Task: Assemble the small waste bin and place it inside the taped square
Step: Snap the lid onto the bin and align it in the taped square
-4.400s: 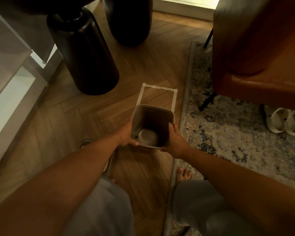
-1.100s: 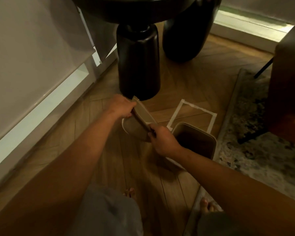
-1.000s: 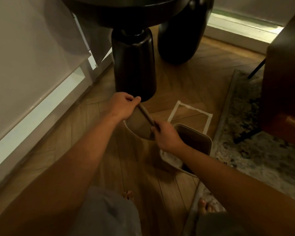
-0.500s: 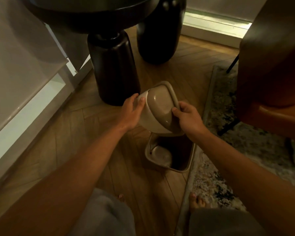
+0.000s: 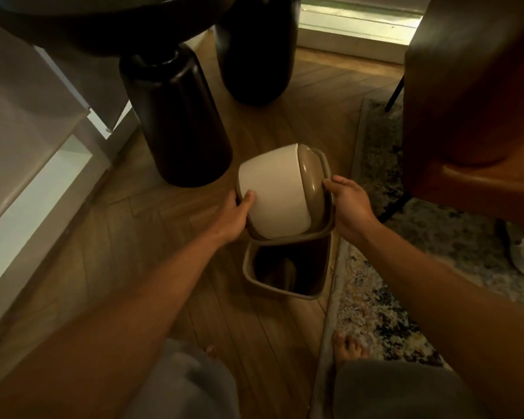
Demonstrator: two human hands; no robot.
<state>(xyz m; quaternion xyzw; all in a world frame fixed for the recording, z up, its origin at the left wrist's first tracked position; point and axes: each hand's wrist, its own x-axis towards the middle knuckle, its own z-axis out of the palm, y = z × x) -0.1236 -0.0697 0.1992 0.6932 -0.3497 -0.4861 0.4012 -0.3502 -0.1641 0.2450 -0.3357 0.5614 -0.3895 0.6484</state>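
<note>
The brown bin body [image 5: 288,290] stands upright and open on the wooden floor, next to the rug's edge. Just above its far rim I hold the bin lid [image 5: 280,195], a brown frame with a cream swing flap, tilted with the flap facing me. My left hand [image 5: 235,213] grips the lid's left edge, thumb on the cream flap. My right hand [image 5: 348,208] holds the lid's right edge with its fingers on the brown frame. The taped square is hidden behind the lid and bin.
Two thick black table legs [image 5: 176,122] [image 5: 256,52] stand on the floor beyond the lid. A patterned rug [image 5: 375,300] lies to the right, under an orange-brown chair [image 5: 472,116]. White furniture [image 5: 28,146] runs along the left. My bare foot [image 5: 347,346] rests on the rug's edge.
I picked the lid up from the floor at the left and brought it over the bin. In the last half second it turned, so the cream flap faces me.
</note>
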